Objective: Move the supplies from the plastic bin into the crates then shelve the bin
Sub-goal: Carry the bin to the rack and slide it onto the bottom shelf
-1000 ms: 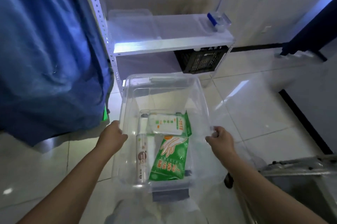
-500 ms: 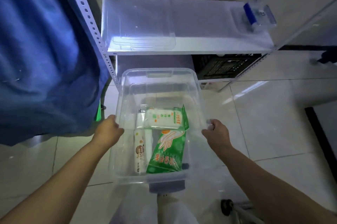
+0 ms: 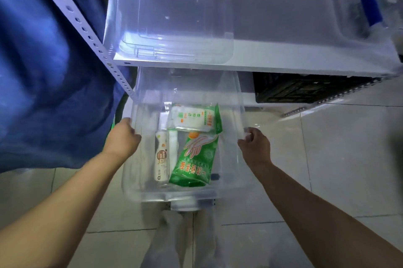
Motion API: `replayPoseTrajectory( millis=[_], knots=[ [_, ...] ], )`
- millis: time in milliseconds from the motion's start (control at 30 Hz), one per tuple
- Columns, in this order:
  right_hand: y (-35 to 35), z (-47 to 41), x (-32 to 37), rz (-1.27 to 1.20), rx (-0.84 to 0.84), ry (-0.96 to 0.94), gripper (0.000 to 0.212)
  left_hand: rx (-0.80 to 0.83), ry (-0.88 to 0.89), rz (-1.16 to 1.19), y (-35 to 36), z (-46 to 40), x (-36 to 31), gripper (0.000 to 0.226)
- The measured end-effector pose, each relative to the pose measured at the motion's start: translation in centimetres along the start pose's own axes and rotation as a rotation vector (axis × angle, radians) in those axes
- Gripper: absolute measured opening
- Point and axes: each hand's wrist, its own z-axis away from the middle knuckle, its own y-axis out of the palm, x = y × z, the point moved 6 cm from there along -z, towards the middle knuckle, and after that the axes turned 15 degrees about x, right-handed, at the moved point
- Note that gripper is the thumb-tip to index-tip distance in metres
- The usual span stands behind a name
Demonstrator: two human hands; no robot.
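Both hands, the left hand (image 3: 122, 139) and right hand (image 3: 256, 147), curl over the long rims of the clear, smooth-walled rectangular plastic bin (image 3: 231, 102), carried with its green glove packet (image 3: 196, 158), white wipes pack (image 3: 192, 118) and slim white bottle (image 3: 161, 158) lying between the grips, so unloading comes next, probably into the black slatted plastic crate (image 3: 305, 87) beyond the right grip.

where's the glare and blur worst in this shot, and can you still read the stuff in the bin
Head view: strongest glare sits on the front lip of the upturned clear bin on the shelf; the blue fabric at left is soft and smeared. Wide-angle lens bends the shelf upright. Inside the held plastic bin, the green packet and white bottle are fairly sharp; their print is too small to read.
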Motion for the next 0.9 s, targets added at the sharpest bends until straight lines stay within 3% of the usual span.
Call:
replayPoseTrajectory(
  millis=[267,533,633,767,900],
  knots=[
    [1.4,-9.0,0.4,-0.037,-0.042,-0.088,0.007,-0.124,0.038,0.119,0.5,-7.1,-2.1,0.027],
    [2.3,-16.2,2.9,-0.135,-0.017,-0.232,0.010,-0.101,-0.029,0.343,3.0,-9.6,1.2,0.035],
    [2.3,-18.2,3.7,-0.178,-0.017,-0.257,0.020,-0.095,-0.073,0.363,4.6,-9.1,2.3,0.022],
    [2.2,-20.2,4.9,-0.080,-0.022,-0.232,0.035,-0.175,-0.088,0.589,5.9,-9.0,2.3,0.010],
    [2.0,-21.6,5.5,0.091,-0.005,-0.241,0.019,-0.303,-0.118,0.641,4.9,-10.2,1.3,0.006]
  ],
)
